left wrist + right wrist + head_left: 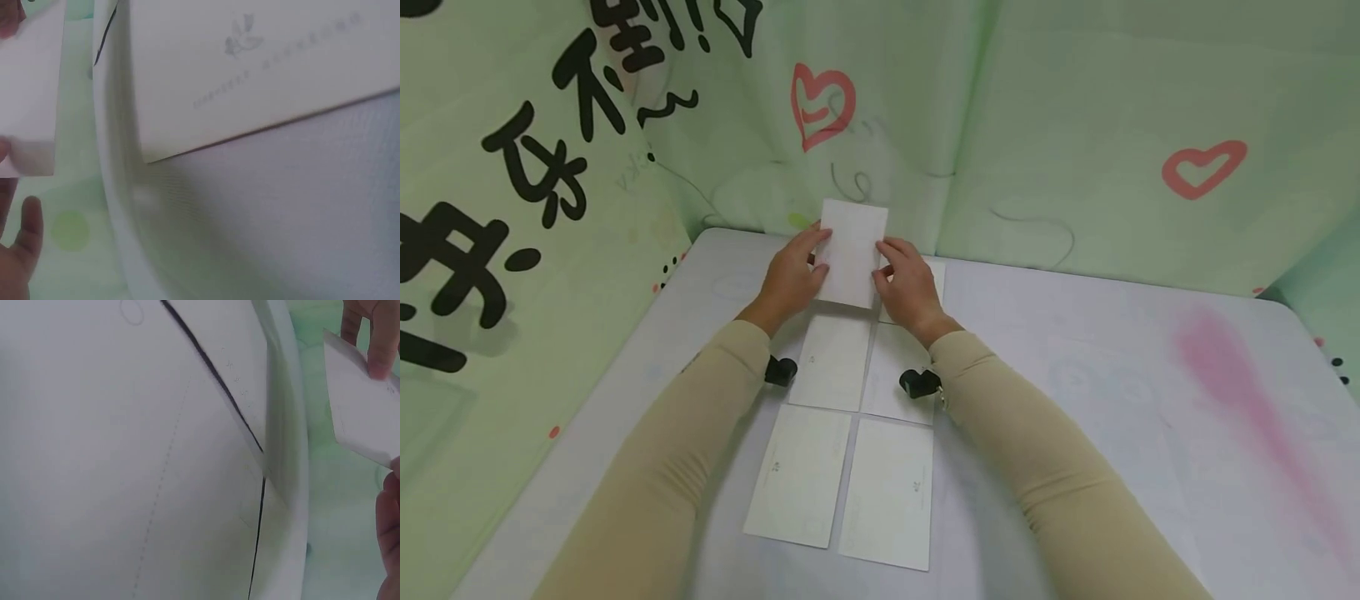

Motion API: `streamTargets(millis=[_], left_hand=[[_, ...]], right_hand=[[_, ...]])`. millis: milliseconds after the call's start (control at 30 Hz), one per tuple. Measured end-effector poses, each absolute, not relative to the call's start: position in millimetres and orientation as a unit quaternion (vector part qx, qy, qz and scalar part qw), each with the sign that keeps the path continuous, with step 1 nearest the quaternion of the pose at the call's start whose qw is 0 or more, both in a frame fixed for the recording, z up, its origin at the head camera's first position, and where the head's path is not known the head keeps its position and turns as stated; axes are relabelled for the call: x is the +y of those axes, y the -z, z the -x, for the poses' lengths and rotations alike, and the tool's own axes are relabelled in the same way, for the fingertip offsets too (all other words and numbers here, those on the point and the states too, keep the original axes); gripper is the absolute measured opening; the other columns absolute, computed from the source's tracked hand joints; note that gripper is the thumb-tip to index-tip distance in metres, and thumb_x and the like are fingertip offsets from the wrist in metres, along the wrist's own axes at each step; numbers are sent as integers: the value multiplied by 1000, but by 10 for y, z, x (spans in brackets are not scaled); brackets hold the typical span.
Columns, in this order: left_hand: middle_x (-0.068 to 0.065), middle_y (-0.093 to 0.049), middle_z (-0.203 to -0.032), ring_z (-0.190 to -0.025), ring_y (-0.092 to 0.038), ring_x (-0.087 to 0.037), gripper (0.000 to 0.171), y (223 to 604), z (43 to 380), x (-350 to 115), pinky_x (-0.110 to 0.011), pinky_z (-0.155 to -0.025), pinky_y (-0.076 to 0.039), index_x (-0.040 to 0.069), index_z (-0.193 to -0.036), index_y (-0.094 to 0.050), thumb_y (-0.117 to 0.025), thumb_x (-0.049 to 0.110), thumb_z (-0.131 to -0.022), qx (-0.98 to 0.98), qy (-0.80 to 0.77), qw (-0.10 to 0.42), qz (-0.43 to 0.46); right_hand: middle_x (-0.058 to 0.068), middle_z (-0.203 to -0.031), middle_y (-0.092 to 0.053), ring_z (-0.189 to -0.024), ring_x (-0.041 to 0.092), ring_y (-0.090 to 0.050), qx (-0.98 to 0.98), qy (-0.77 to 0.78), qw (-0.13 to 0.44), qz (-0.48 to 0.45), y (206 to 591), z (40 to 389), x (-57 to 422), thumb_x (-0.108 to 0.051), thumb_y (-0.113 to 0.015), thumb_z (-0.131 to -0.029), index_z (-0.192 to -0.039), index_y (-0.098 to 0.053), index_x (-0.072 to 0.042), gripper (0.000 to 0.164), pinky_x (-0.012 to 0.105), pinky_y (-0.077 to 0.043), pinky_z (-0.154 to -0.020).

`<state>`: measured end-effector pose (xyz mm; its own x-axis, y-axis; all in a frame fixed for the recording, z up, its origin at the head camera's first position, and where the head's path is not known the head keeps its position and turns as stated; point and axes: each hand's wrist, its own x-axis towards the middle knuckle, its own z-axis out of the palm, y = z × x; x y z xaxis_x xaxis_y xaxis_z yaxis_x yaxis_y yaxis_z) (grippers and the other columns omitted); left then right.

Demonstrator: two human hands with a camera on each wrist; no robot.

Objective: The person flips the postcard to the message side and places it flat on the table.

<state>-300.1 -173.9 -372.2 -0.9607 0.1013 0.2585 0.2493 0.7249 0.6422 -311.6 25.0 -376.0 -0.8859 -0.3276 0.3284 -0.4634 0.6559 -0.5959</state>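
Note:
A blank white card (852, 254) is held upright by both hands at the far side of the table. My left hand (790, 275) pinches its left edge, while my right hand (912, 283) pinches the right edge. The card (28, 94) stands at the side of the left wrist view, and the same card (359, 406) shows tilted in the right wrist view. Below the hands lie two columns of white cards, among them a middle-left card (829, 362) and a middle-right card (887, 358). My right hand partly hides the far-right card (938, 279).
Closest to me lie a front-left card (801, 479) and a front-right card (887, 500), each with small faint print. The white tabletop (1075, 400) has a pink smear (1240, 392) at right. A green curtain (1060, 108) with hearts hangs right behind the table's far edge.

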Motion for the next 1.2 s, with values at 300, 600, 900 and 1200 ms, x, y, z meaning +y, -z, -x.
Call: streamTargets(millis=[300, 600, 900, 1200], left_hand=[[-6, -12, -167, -130, -47, -26, 70, 3821, 3049, -1727, -38, -109, -36, 9, -158, -29, -58, -2, -96, -939, 333, -6, 87], [-10, -8, -167, -149, -21, -33, 74, 3884, 3079, -1697, -44, -118, -22, 7, -159, -24, -62, 0, -96, -955, 281, -35, 91], [-5, 0, -168, -147, -24, -38, 81, 3887, 3072, -1656, -61, -113, -24, 13, -161, -21, -67, 5, -95, -968, 230, -77, 73], [-7, 0, -168, -148, -22, -37, 78, 3865, 3088, -1637, -53, -116, -24, 11, -160, -20, -64, 2, -96, -967, 227, -97, 68]], right_hand=[[18, -160, -29, -128, 27, -52, -927, -299, 20, -225, 3863, 3153, 259, -1, -57, -95, -151, -34, 7, 61, 34, -35, -110], [17, -164, -19, -150, 27, -18, -941, -257, -37, -217, 3919, 3168, 231, -3, -55, -97, -154, -27, 6, 64, 33, -17, -119], [16, -163, -21, -150, 27, -18, -951, -215, -71, -211, 3929, 3164, 210, -10, -60, -99, -154, -28, 5, 65, 35, -17, -119], [11, -165, -18, -144, 37, -32, -967, -136, -92, -194, 3945, 3177, 180, -22, -57, -102, -156, -29, -3, 64, 51, -30, -113]])
